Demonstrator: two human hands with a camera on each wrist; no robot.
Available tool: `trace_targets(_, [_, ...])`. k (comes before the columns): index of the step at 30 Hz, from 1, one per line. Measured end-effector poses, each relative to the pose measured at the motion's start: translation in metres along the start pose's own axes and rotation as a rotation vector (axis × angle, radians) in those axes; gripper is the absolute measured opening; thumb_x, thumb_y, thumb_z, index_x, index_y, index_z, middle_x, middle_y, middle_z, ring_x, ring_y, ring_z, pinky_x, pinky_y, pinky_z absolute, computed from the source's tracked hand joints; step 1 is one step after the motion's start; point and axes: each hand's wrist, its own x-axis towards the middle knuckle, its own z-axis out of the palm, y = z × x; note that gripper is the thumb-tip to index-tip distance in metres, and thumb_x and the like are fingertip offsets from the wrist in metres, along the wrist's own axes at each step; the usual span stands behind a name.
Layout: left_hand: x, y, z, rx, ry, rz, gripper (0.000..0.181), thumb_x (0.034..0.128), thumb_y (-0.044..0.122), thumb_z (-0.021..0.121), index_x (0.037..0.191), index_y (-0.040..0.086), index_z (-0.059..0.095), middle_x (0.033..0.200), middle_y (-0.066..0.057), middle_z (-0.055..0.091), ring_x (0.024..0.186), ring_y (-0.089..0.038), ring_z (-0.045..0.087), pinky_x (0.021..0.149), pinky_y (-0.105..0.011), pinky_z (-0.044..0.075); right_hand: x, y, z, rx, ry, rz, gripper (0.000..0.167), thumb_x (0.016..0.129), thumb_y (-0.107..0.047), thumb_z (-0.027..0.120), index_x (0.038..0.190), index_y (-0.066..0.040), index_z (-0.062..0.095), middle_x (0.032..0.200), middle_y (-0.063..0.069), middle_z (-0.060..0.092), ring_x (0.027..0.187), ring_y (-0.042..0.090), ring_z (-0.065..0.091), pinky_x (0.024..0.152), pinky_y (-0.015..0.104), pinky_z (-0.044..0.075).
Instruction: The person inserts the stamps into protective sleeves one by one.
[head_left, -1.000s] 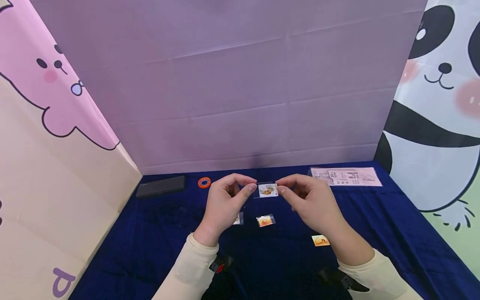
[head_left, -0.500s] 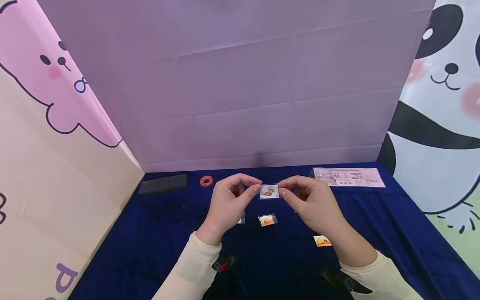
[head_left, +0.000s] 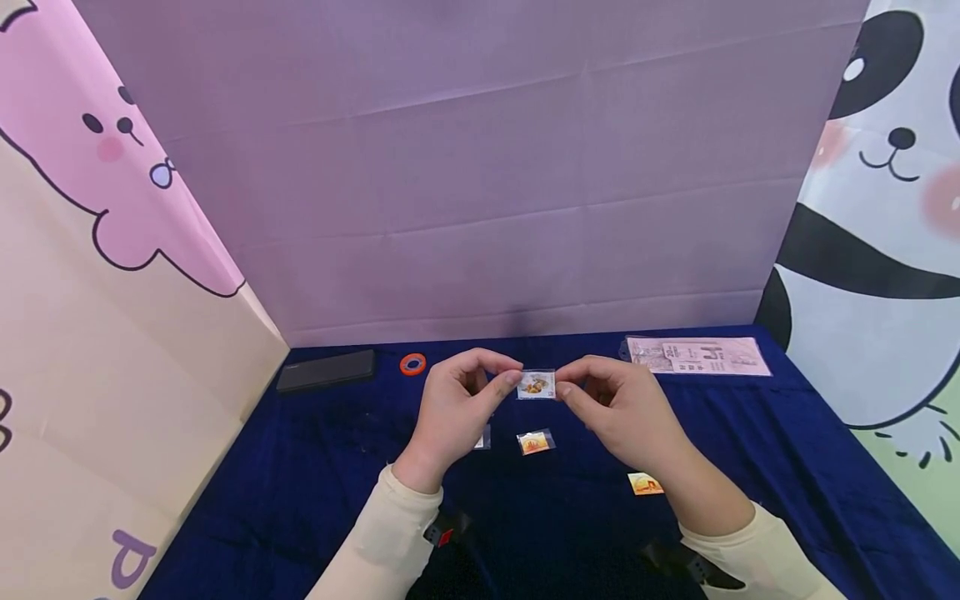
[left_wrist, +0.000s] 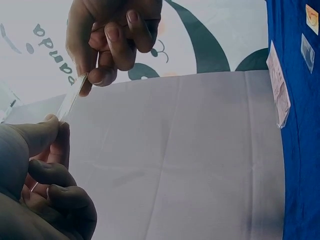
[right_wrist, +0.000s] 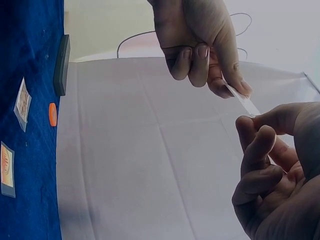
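A small stamp (head_left: 536, 384) with a brown and yellow picture, in what looks like a clear sleeve, is held up between both hands in the head view. My left hand (head_left: 459, 408) pinches its left edge between thumb and index finger. At the opposite edge my right hand (head_left: 626, 408) pinches with thumb and index finger. Both wrist views show the sleeved stamp (left_wrist: 71, 100) nearly edge-on, raised off the table. Beneath the hands lies an orange sleeved stamp (head_left: 536, 442). Another sleeved piece (head_left: 483, 437) is mostly hidden behind my left wrist.
A yellow-orange stamp (head_left: 645, 483) lies beside my right forearm on the dark blue cloth (head_left: 345, 467). Farther back are a black flat case (head_left: 326, 371), an orange ring-shaped roll (head_left: 412, 363) and a pink sleeved note (head_left: 701, 356). A purple backdrop (head_left: 480, 208) stands behind.
A second ago clear sleeve stuck out past the stamp's left edge; now stamp and sleeve line up. My left fingertips have come slightly closer to the right ones. Little differs over the last half second.
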Motion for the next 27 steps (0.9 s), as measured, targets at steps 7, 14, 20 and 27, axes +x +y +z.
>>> trace_targets(7, [-0.0002, 0.0010, 0.0007, -0.008, -0.018, -0.010, 0.008, 0.0976, 0.022, 0.078, 0.105, 0.020, 0.080, 0.066, 0.001, 0.054, 0.050, -0.021, 0.044, 0.047, -0.031, 0.036, -0.0011, -0.0027, 0.0000, 0.005, 0.006, -0.005, 0.009, 0.101, -0.011, 0.071, 0.107, -0.015, 0.077, 0.079, 0.001, 0.062, 0.057, 0.018, 0.049, 0.049, 0.028, 0.041])
trace_targets(14, [0.0010, 0.0000, 0.0006, 0.002, -0.012, -0.009, 0.009, 0.0965, 0.022, 0.079, 0.105, 0.020, 0.080, 0.066, -0.002, 0.053, 0.051, -0.021, 0.045, 0.047, -0.032, 0.037, -0.0020, -0.0049, -0.0007, 0.015, 0.003, -0.010, 0.011, 0.101, -0.013, 0.072, 0.110, -0.013, 0.078, 0.078, 0.002, 0.062, 0.057, 0.017, 0.050, 0.050, 0.028, 0.042])
trace_targets(20, [0.0017, -0.0006, 0.0013, -0.003, -0.019, -0.006, 0.009, 0.0976, 0.023, 0.078, 0.106, 0.019, 0.080, 0.066, -0.002, 0.053, 0.050, -0.021, 0.044, 0.047, -0.032, 0.036, -0.0004, -0.0016, -0.0003, -0.008, 0.000, -0.035, 0.011, 0.101, -0.010, 0.071, 0.108, -0.014, 0.078, 0.078, 0.002, 0.062, 0.055, 0.016, 0.048, 0.048, 0.028, 0.041])
trace_targets(27, [0.0000, 0.0004, 0.0015, -0.003, -0.040, -0.018, 0.009, 0.0972, 0.023, 0.078, 0.106, 0.020, 0.080, 0.065, -0.006, 0.053, 0.049, -0.021, 0.044, 0.046, -0.031, 0.036, -0.0004, -0.0002, 0.0011, -0.024, -0.001, -0.034, 0.011, 0.100, -0.008, 0.072, 0.103, -0.018, 0.078, 0.073, -0.001, 0.060, 0.054, 0.016, 0.047, 0.048, 0.029, 0.041])
